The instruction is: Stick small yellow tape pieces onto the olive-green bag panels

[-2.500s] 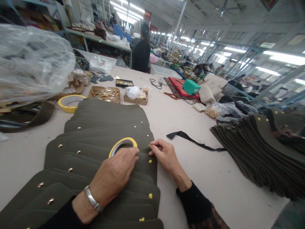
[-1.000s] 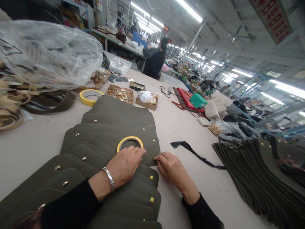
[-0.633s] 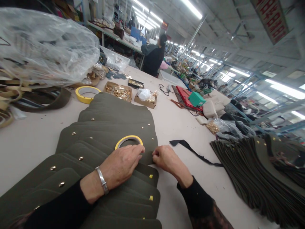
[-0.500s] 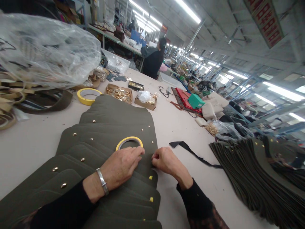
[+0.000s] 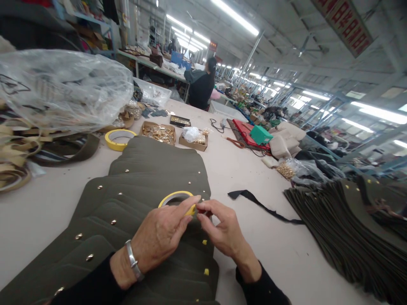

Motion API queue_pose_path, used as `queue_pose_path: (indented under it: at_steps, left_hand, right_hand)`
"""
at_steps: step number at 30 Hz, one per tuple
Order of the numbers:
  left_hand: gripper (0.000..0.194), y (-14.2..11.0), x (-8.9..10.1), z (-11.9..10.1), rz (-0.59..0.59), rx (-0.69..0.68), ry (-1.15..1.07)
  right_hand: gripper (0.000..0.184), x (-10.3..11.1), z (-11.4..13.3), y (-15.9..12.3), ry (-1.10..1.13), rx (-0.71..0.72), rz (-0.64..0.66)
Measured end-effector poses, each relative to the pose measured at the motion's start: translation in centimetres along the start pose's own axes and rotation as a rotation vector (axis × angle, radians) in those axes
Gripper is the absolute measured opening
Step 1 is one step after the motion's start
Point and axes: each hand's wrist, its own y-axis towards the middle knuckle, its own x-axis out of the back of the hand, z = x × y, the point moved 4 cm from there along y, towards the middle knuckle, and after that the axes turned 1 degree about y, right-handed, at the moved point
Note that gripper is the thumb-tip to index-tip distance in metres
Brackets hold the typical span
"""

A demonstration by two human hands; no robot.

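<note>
Factory table (image 5: 254, 178) carries overlapped olive panels (image 5: 152, 173). On them, a yellow tape roll (image 5: 173, 197) lies under the left hand (image 5: 162, 233), whose curled fingers grip its near rim. Beside the roll, the right hand (image 5: 222, 231) pinches the tape's end with bent fingertips.

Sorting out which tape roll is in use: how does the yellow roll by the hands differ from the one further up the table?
The near tape roll lies on the olive fabric panels, with the left hand on it and the right hand beside it. The far tape roll sits on the bare table, untouched, and looks thicker-walled. Both are yellow and lie flat.
</note>
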Motion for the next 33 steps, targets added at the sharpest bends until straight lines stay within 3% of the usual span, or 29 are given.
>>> queue_pose_path:
  at_steps: [8, 11, 16, 19, 23, 26, 30, 33]
  left_hand:
    - [0.039, -0.1, -0.3, -0.3, 0.027, 0.003, 0.129]
    - [0.031, 0.0, -0.6, -0.3, 0.053, 0.005, 0.128]
    - [0.018, 0.3, -1.1, -0.1, 0.078, 0.014, 0.123]
    - [0.019, 0.6, -1.1, -0.2, 0.039, 0.01, 0.121]
    - [0.019, 0.8, -0.7, -1.3, -0.1, -0.082, 0.097]
    - [0.016, 0.6, -0.9, -1.5, -0.116, -0.097, 0.102]
    - [0.013, 0.8, -2.1, -0.1, 0.147, 0.038, 0.298]
    - [0.017, 1.1, -2.9, 0.7, 0.35, 0.106, 0.366]
  right_hand:
    - [0.016, -1.1, 0.5, 0.3, -0.148, 0.205, -0.014]
    - [0.015, -1.3, 0.0, -0.1, -0.231, 0.263, -0.087]
    - [0.015, -1.6, -0.4, -0.5, -0.305, 0.244, -0.181]
    - [0.013, -1.7, -0.7, -0.4, -0.19, 0.043, -0.211]
    - [0.008, -2.1, -3.4, -0.4, 0.274, -0.486, -0.223]
    - [0.015, -1.5, -6.0, -0.4, 0.489, -0.712, -0.219]
    - [0.026, 0.4, -8.5, 0.0, 0.401, -0.724, -0.195]
    - [0.025, 0.6, -9.3, 0.2, 0.316, -0.733, -0.113]
